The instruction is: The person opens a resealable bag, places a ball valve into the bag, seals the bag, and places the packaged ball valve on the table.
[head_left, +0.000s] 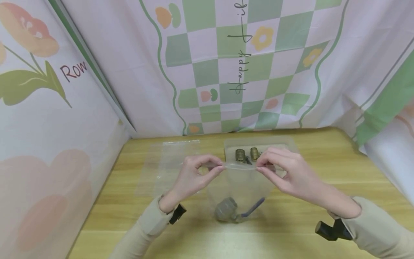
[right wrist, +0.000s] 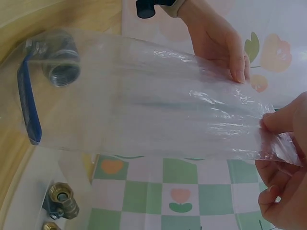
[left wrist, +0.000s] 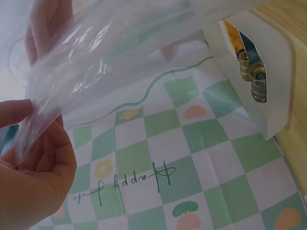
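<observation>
You held the clear bag (head_left: 247, 183) upright before you, its top edge pinched between thumb and fingers of your left hand (head_left: 195, 172) at 10 o'clock and your right hand (head_left: 291, 171) at 2 o'clock, a paired grip that likely kept the edge stretched straight. Inside, the valve (head_left: 226, 209) sat at the bag's 6 o'clock, probably settled by its own weight, with its blue lever (head_left: 253, 207) angled toward 2. Whether the table (head_left: 136, 223) bore any load could not be told. The white tray (head_left: 258, 141) stood at 1 o'clock, its walls presumably corralling the brass fittings (head_left: 240, 155); flat plastic bags (head_left: 165, 165) lay at 10, near your left hand.
</observation>
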`<state>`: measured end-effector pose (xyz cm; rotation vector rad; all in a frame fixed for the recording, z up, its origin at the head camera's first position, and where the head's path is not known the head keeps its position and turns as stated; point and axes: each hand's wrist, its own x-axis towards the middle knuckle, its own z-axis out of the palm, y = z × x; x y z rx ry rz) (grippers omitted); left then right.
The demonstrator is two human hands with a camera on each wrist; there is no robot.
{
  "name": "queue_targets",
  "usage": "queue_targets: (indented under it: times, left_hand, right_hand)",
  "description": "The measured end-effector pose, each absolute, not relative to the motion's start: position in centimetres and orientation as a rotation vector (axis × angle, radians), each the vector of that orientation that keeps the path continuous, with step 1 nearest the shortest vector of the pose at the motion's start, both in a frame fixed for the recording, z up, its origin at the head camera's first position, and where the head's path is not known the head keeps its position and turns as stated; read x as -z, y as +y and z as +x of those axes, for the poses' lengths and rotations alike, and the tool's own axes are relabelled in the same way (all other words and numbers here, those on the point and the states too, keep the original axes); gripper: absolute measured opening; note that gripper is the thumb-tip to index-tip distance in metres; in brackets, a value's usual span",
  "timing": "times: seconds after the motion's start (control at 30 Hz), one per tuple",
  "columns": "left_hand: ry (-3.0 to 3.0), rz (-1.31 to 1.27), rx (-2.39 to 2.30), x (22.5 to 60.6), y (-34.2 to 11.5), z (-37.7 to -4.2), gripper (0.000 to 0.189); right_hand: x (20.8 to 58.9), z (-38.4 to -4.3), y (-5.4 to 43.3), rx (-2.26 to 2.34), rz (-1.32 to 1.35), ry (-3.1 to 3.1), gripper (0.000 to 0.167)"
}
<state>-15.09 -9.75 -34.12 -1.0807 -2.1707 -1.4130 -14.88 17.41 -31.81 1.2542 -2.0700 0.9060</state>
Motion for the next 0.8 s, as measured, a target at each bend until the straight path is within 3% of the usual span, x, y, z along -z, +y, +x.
queue_targets:
  times: [0.33, 0.63, 0.8]
  left_hand:
    - [-2.160, -1.105, 1.374, 34.06, -9.52, -14.98, 0.004]
    - [-2.200, -1.114, 1.398, 33.86, -9.40, -14.92, 0.013]
    - [-2.187, -1.160, 1.382, 33.78, -9.24, -14.99, 0.008]
  right_hand:
    - [31.56, -14.88, 16.70, -0.817, 1.263, -2.055, 0.028]
    - [31.69, -14.99, 16.60, -0.804, 1.251, -2.051, 0.022]
    - [31.57, -15.10, 16.50, -0.814, 1.278, -2.048, 0.023]
